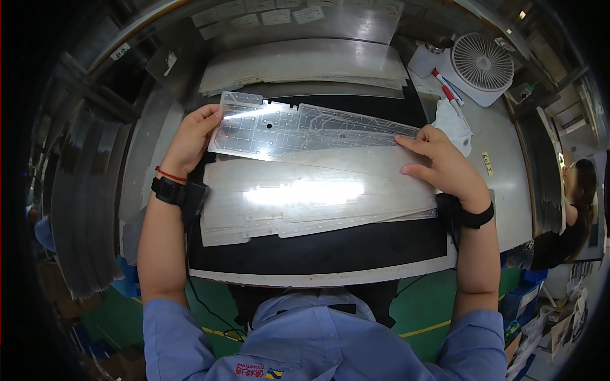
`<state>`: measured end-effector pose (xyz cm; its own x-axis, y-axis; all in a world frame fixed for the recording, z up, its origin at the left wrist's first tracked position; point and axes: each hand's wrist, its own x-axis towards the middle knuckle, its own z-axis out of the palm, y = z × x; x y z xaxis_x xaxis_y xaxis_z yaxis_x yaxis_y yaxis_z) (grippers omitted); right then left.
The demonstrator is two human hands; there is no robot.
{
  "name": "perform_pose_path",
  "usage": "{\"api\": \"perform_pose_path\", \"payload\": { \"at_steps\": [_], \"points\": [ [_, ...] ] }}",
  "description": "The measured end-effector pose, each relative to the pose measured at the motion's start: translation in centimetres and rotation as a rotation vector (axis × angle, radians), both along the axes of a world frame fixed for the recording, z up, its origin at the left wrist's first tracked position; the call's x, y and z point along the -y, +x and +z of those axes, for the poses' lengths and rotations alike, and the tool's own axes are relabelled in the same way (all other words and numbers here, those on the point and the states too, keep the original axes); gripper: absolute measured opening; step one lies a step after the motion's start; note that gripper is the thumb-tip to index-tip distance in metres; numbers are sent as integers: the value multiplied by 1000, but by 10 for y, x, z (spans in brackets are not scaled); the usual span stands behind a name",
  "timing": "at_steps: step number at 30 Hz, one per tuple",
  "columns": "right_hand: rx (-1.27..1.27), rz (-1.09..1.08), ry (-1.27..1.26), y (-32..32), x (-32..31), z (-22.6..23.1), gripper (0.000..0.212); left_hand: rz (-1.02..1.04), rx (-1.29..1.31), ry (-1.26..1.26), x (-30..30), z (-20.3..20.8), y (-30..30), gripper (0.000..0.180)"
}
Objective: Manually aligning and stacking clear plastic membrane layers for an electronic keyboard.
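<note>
A clear plastic membrane circuit sheet (244, 136), printed with fine silvery traces and dots, lies tilted above a pile of similar pale sheets (305, 168). At its left end, my left hand (192, 140) is closed, pinching the edge between thumb and fingers. My right hand (450, 166) is at the other end, with the index fingertip touching the sheet. Its thumb stands apart, over the pile. Part of the right end of the sheet is hidden by my fingers. Glare whitens the middle of the pile.
Beneath the pile is a black mat (330, 251). Another stack of sheets (305, 60) stands behind it. At the back right are a white fan (483, 66), a red marker (448, 92) and a crumpled white cloth (452, 124). More stacked sheets (82, 203) stand at the far left.
</note>
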<state>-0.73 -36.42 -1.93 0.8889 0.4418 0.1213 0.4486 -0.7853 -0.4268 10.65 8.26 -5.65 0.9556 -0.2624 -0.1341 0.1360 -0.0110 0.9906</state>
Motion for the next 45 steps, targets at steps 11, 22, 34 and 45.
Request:
{"api": "perform_pose_path", "payload": {
  "at_steps": [11, 22, 34, 45],
  "points": [
    [73, -20, -108, -2, -6, 2, 40, -29, -15, 19, -4, 0, 1, 28],
    [153, -10, -38, 0, -5, 2, 28, -52, 4, 41, -1, 3, -1, 30],
    [197, -578, 429, 12, 27, -4, 17, -23, 93, -16, -9, -3, 4, 20],
    [-127, -592, 883, 24, 35, -21, 26, 68, 104, -88, -14, -1, 7, 20]
  ]
}}
